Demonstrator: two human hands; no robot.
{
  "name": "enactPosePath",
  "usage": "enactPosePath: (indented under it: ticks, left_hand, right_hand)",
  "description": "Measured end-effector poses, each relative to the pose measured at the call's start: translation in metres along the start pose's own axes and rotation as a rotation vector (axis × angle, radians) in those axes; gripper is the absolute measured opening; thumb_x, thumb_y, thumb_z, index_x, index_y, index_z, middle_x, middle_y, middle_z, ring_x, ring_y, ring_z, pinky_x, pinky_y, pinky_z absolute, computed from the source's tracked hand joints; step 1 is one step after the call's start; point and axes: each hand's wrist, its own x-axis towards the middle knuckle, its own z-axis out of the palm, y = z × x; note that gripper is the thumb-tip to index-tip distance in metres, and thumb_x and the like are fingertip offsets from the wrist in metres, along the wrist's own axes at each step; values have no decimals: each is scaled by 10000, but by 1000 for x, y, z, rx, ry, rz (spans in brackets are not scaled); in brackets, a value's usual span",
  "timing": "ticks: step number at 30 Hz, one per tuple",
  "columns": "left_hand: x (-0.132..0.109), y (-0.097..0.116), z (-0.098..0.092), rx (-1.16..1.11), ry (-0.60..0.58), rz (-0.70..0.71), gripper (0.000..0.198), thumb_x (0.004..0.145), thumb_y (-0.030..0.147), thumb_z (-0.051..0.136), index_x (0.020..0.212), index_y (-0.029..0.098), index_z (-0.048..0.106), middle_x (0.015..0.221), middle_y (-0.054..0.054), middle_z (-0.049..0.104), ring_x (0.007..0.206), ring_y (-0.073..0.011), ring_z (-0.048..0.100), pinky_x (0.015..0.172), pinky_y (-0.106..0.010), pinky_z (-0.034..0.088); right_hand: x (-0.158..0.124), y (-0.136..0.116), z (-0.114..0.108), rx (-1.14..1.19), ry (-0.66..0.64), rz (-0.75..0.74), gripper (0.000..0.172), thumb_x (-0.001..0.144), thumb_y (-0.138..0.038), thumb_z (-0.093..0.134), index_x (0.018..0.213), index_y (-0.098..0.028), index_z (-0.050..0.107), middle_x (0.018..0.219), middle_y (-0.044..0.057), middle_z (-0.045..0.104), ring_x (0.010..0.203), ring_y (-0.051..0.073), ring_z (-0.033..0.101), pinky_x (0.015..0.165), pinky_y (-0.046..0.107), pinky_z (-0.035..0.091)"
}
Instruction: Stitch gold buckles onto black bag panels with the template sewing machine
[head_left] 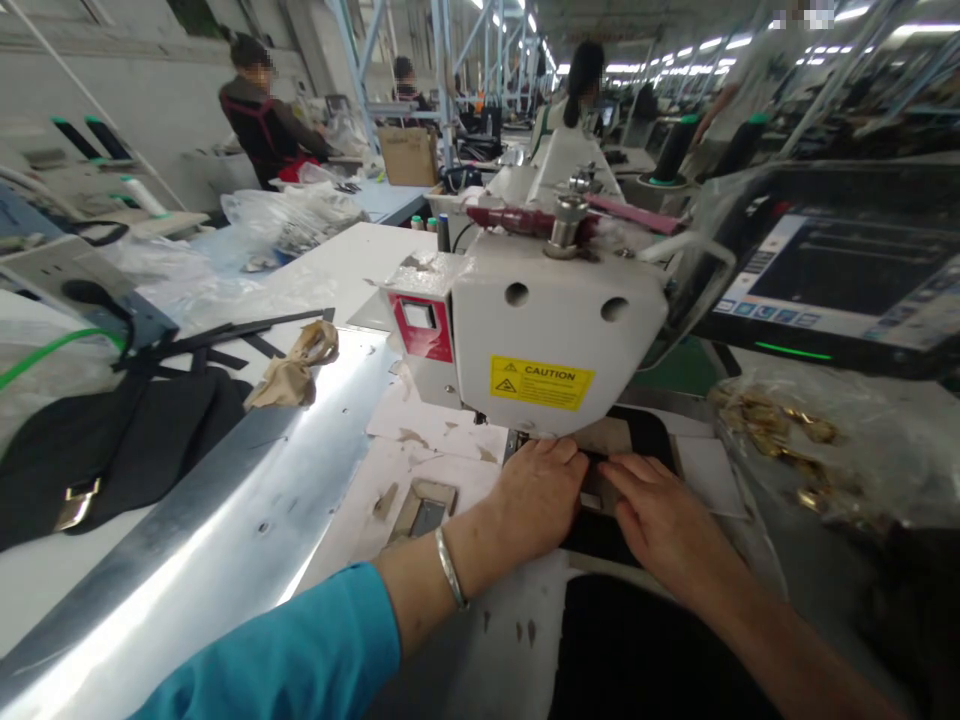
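Note:
Just below the needle area of the white sewing machine [555,320], a black panel [600,540] with rounded corners lies on the bed. My left hand [540,495], with a silver bangle at the wrist, is closed over the panel's near side; its fingertips are partly hidden. Close to its right, my right hand [660,510] rests on the same panel, fingers stretched forward and thumb apart. A beige rectangular frame [444,495] lies to the left of my left forearm. Further black material [645,650] hangs nearest my body.
Black bag parts with a gold clasp [79,503] and a crumpled tan piece [292,370] lie left, by a shiny metal plate [247,500]. On the right are a screen [825,270] and a plastic bag of gold hardware [810,430]. Other people work further back.

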Motion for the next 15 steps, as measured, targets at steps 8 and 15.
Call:
enactPosePath:
  ticks: [8,15]
  left_hand:
    - [10,4,4,19,-9,52,175,897,166,540,1044,140,630,1052,-79,628,1031,-259,568,925,-398,474]
    - [17,11,4,56,-40,18,182,887,106,507,1013,137,635,1014,-81,634,1012,-261,583,899,-394,486]
  right_hand:
    - [-8,8,5,-11,95,46,374,786,-46,413,1024,-145,684,1008,127,664,922,273,611,825,453,568]
    - [-13,17,-8,164,105,34,353,800,-30,399,977,-198,653,1016,72,690,948,202,665,836,348,565]
